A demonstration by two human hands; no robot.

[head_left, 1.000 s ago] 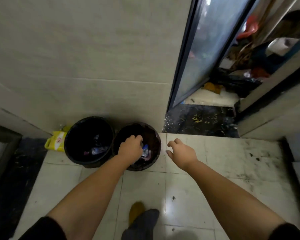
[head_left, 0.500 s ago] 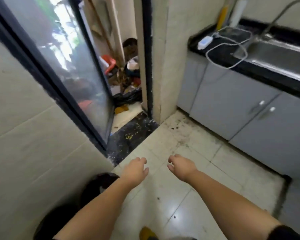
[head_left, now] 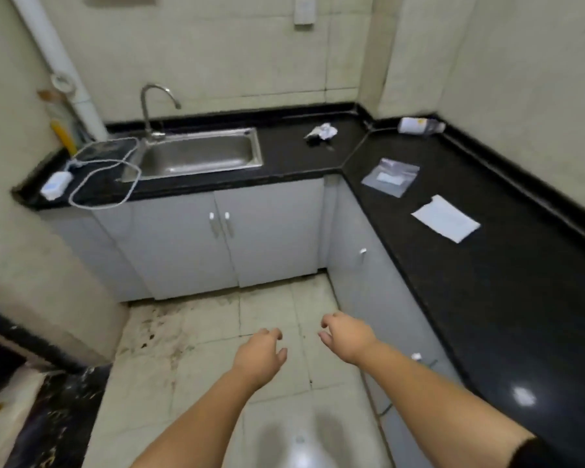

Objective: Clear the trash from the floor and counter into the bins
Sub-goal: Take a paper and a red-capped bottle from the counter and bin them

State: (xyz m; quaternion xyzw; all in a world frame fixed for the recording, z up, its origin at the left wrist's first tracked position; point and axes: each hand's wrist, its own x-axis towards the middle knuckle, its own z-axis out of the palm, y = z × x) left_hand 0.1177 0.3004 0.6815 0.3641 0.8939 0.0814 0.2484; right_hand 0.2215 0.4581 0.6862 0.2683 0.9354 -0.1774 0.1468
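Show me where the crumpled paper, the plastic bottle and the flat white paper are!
crumpled paper [head_left: 322,131]: head view, middle of the wad.
plastic bottle [head_left: 419,125]: head view, middle of its body, lying on its side.
flat white paper [head_left: 445,218]: head view, centre of the sheet.

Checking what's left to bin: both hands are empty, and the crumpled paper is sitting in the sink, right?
Not quite. The head view shows the crumpled paper on the counter, right of the sink. Both hands, left and right, are empty.

Both forearms were bare from wrist to near the elbow. A dark black sleeve cuff covered the right arm at the frame's lower edge. The hands wore nothing.
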